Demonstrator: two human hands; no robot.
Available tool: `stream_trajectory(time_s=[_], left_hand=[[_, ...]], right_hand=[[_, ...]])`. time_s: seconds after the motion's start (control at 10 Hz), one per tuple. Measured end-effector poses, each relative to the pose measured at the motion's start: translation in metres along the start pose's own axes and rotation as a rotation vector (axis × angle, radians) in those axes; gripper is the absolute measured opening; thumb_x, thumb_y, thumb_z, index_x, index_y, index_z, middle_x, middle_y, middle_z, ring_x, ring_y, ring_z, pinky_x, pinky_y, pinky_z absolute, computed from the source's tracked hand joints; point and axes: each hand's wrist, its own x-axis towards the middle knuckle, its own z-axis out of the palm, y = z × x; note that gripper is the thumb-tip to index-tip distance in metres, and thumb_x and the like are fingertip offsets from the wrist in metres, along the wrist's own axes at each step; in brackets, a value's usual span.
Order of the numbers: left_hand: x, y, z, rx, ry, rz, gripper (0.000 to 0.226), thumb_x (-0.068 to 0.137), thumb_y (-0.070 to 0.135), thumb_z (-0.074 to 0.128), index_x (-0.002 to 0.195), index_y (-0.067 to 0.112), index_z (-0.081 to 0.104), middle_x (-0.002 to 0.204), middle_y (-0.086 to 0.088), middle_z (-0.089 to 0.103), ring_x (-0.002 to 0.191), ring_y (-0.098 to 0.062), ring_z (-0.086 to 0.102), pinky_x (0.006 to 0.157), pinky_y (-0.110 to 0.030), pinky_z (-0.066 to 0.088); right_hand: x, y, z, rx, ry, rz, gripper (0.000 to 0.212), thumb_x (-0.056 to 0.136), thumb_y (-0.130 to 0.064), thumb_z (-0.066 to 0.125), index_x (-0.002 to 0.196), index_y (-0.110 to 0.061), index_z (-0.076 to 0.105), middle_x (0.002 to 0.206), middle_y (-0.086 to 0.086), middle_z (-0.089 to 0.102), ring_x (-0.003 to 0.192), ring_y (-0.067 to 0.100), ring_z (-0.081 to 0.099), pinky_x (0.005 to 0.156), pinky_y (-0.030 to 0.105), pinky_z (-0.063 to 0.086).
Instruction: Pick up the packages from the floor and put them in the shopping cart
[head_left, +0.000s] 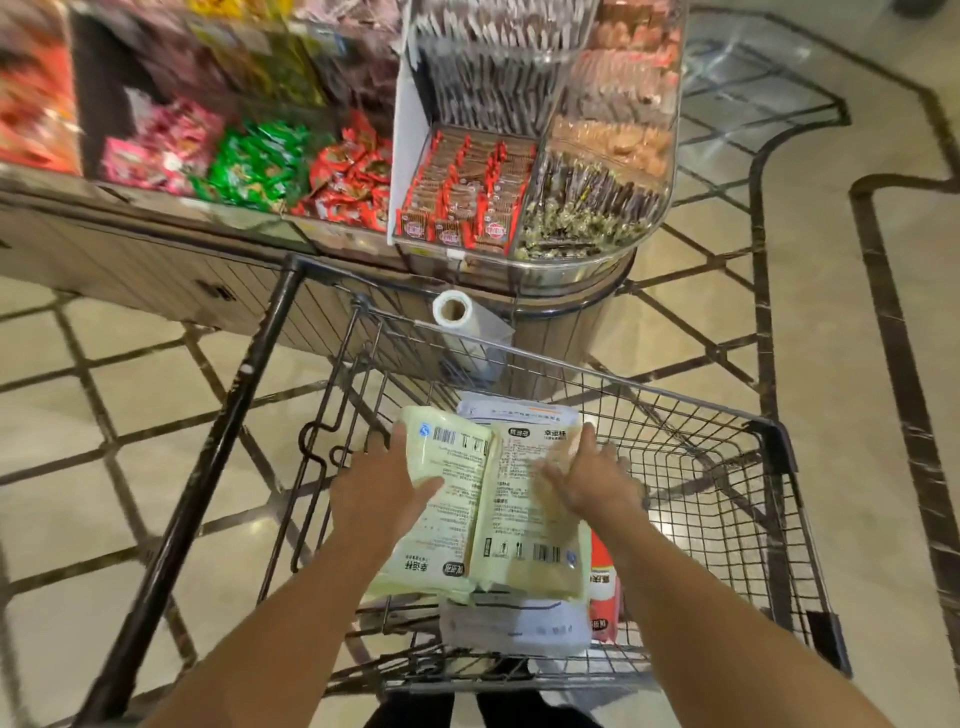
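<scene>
Two pale green packages lie side by side inside the wire shopping cart (691, 415). My left hand (379, 488) grips the left green package (441, 540) with its thumb on top. My right hand (592, 478) rests on the right green package (524, 530), fingers spread over its upper part. Beneath them lies a white package (514, 623), and another white one (514, 410) shows at the far end. A red package (605, 587) stands against their right side in the cart.
A snack display counter (156, 260) with bins of wrapped sweets stands right ahead of the cart. A roll of plastic bags (452, 309) hangs at its front. The cart's black handle bar (228, 431) runs along the left. Tiled floor (857, 415) surrounds the cart.
</scene>
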Motion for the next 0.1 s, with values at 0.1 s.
stream_trajectory(time_s=[0.1], left_hand=[[-0.0003,-0.0077,-0.0291,0.136,0.156,0.068,0.085,0.094,0.069,0.051,0.162,0.025,0.026,0.151,-0.010,0.051,0.136,-0.029,0.051,0.104,-0.046,0.048]], right_hand=[[-0.0060,-0.0261,-0.0251,-0.136,0.115,-0.076,0.093,0.100,-0.077,0.033,0.170,-0.023,0.002,0.176,0.015,0.013,0.160,0.043,0.017,0.122,0.061,0.029]])
